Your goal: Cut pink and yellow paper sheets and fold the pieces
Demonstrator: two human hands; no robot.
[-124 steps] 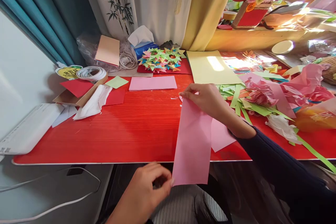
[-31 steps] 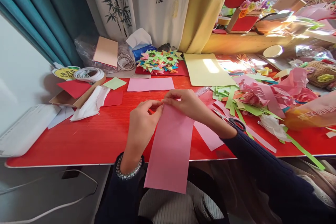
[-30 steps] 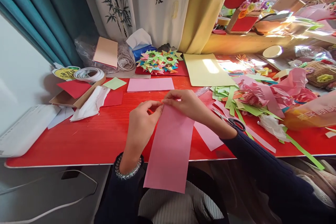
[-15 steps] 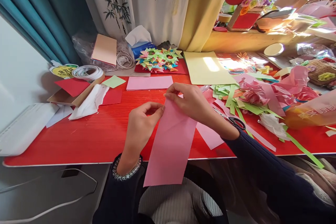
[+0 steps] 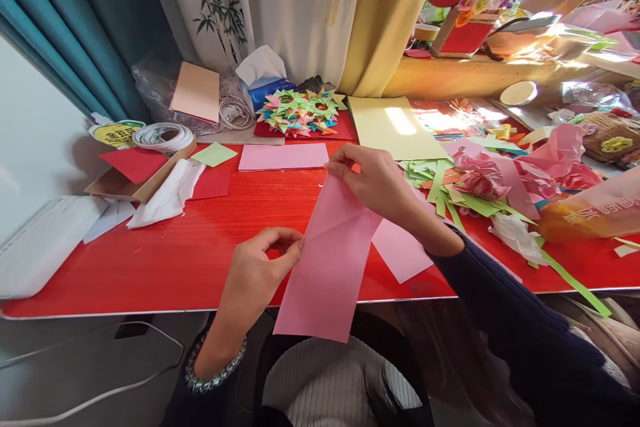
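Observation:
A long pink paper strip (image 5: 327, 267) hangs slanted over the table's front edge, with a faint crease across its upper part. My right hand (image 5: 377, 180) pinches its upper end. Lower down, my left hand (image 5: 263, 267) grips the strip's left edge between thumb and fingertips. Another pink paper piece (image 5: 400, 250) lies on the table under my right forearm. Behind the hands rests a stack of pink paper (image 5: 283, 156). The scissors are hidden behind my right arm.
Green paper scraps (image 5: 440, 180) and crumpled pink paper (image 5: 480, 177) cover the right side of the red table (image 5: 165, 267). A folded-paper ring (image 5: 300, 112) sits at the back beside a yellow sheet (image 5: 395, 128). To the left are tape rolls (image 5: 164, 137) and a cardboard tray (image 5: 115, 185).
My left hand has slid down the strip's left edge, away from the top corner. My right hand has lifted slightly and moved a little right with the upper end.

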